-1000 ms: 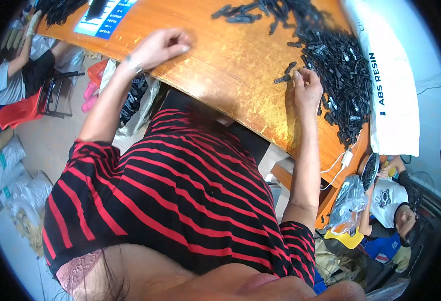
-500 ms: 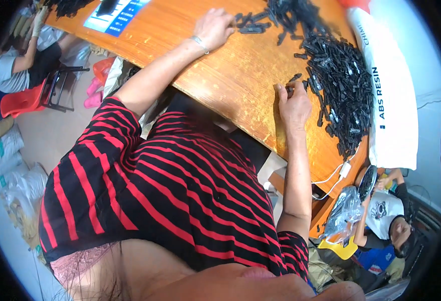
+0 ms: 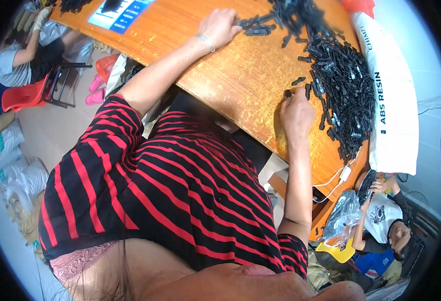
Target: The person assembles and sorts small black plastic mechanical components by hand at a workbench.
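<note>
My right hand (image 3: 297,118) is closed in a pinch at the near side of a large pile of small black plastic parts (image 3: 343,95). A small black plastic part (image 3: 287,94) shows at its fingertips. Just beyond the fingers, a loose black part (image 3: 298,81) lies on the wooden tabletop (image 3: 240,80). Farther left, my left hand (image 3: 219,27) rests on the table with its fingers curled beside a small group of black parts (image 3: 258,26). What those fingers hold, if anything, is hidden.
A white sack (image 3: 393,100) borders the pile on the right. A white cable connector (image 3: 345,173) hangs at the table's right edge. A blue-and-white printed sheet (image 3: 117,16) lies at far left. Two other people sit nearby, one by a red chair (image 3: 27,95).
My right hand's fingers have drawn together into a pinch, and a black part now shows at their tips. My left hand stays beside the small group of parts.
</note>
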